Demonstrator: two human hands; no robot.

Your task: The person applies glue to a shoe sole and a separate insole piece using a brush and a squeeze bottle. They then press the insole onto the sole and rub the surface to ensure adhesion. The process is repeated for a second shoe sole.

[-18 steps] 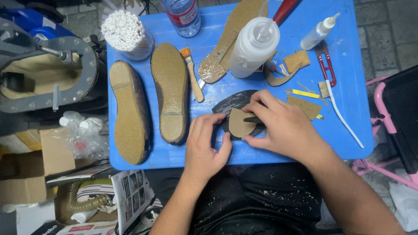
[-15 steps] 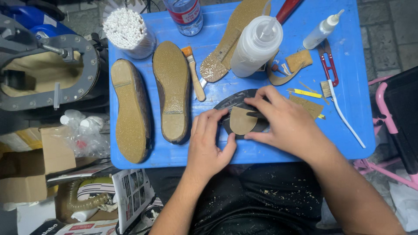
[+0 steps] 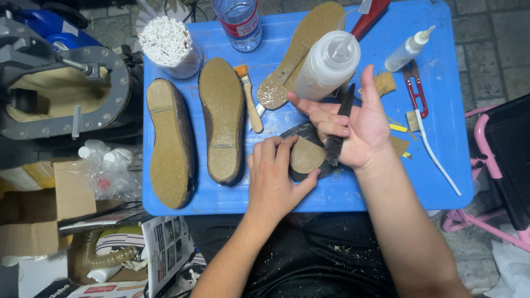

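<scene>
The right hand (image 3: pixel 356 129) gripped a dark knife (image 3: pixel 338 128), blade angled down toward the tan heel piece (image 3: pixel 306 155) just below-left; the left hand (image 3: pixel 276 179) lay flat, pinning that piece on the blue worktop (image 3: pixel 342 193).

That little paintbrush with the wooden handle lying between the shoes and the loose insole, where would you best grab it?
Grip the paintbrush by its bare wooden handle, at the lower end nearest the person, coming from above. The handle lies flat on the blue tray, free on both sides, between the right-hand shoe sole and the insole. The bristle end, by its metal ferrule, points away and looks used.
</scene>
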